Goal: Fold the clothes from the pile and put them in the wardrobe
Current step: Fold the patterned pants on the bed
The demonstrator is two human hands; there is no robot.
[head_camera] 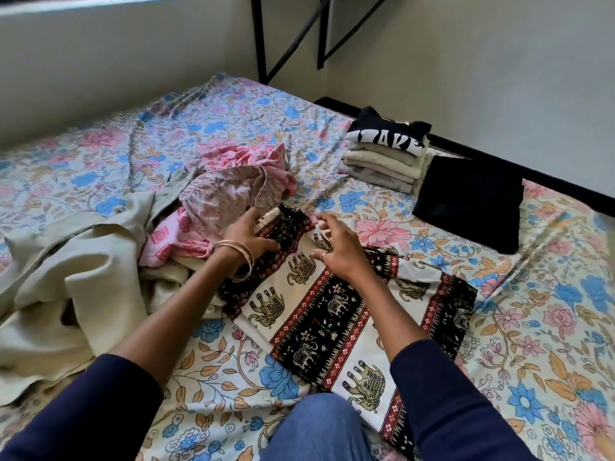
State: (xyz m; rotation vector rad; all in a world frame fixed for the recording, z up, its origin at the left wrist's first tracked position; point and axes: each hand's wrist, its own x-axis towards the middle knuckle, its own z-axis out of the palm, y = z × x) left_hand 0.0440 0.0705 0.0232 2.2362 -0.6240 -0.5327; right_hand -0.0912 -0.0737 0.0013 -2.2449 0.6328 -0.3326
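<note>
With the left hand pressing the elephant-print garment flat and the right hand hovering loosely spread, she should smooth it, aligning edges before folding.

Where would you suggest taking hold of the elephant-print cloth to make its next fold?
Probably the elephant-print cloth by its far narrow end, reaching from above: the left hand already rests on that end, while the rest lies flat toward the person.

Soft daylight, even and bright; faint shadows; wide-angle bending at edges; slight blur throughout, no glare.
</note>
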